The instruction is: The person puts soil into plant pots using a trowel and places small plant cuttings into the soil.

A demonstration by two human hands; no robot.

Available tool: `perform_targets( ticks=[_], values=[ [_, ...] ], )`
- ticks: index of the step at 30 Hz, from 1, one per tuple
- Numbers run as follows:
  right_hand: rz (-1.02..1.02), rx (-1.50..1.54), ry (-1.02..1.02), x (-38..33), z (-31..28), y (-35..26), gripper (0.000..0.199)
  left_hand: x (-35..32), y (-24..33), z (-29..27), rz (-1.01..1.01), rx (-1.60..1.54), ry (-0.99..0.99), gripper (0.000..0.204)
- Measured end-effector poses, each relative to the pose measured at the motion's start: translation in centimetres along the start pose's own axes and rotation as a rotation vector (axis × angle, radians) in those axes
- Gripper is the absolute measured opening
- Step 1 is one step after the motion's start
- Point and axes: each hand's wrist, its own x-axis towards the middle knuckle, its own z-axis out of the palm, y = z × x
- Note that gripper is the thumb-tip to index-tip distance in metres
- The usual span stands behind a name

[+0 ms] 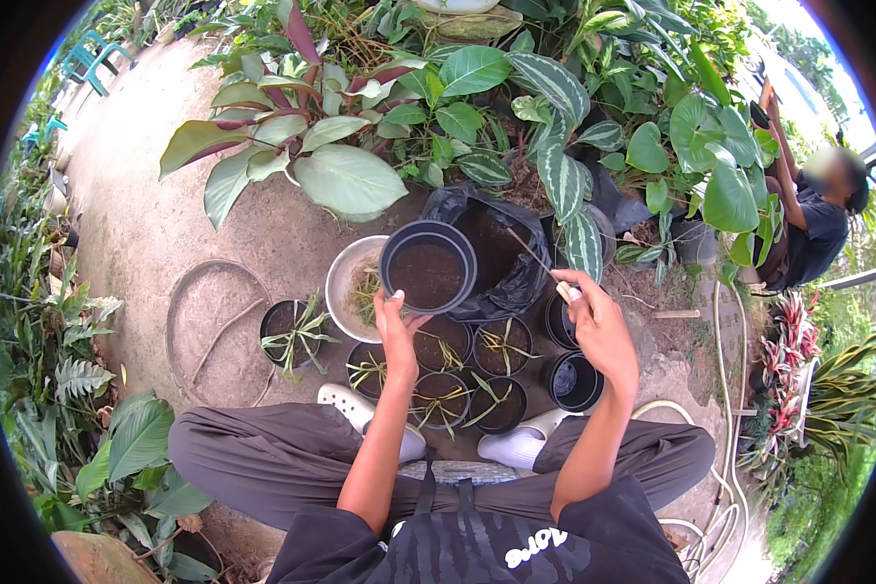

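My left hand (pixel 396 336) grips the near rim of a round black plant pot (pixel 428 310), tilted so that the dark soil (pixel 428 275) inside shows. In my right hand (pixel 599 326) is the pale handle of a thin, long hand tool (pixel 532 248); its far end reaches over the soil in an open black plastic bag (pixel 512 294). Whether its tip is a blade or a rod I cannot tell. Left of the held pot stands a pale bowl (pixel 339 263) of grassy plant cuttings. Nearer me, several black pots (pixel 498 419) hold soil and small long-leaved plants.
Two black pots without plants (pixel 574 382) stand near my right forearm. Another potted plant (pixel 292 333) sits left of the bowl. Large leafy plants (pixel 350 180) crowd the far side. A hose (pixel 725 389) runs along the right. A person (pixel 816 219) sits at the far right.
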Motion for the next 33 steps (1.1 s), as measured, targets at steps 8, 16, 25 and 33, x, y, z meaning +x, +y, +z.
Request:
perform_targets(
  ticks=[8,16,25,33],
  values=[
    [0.102,-0.286,-0.095,9.8,9.4,12.4,0.033,0.6,0.2,-0.3,-0.007,-0.066,-0.005,0.071],
    [0.369,-0.805,-0.294,9.6,7.9,8.2,0.036,1.1,0.4,-1.5,-0.032,-0.151,-0.039,0.063],
    [0.074,-0.896,-0.226,8.6,6.5,7.7,0.033,0.8,0.9,-0.7,-0.032,-0.161,-0.058,0.055],
    [0.137,-1.115,-0.359,14.2,9.1,7.6,0.029,0.9,0.8,-0.6,-0.045,-0.115,-0.058,0.063]
  ],
)
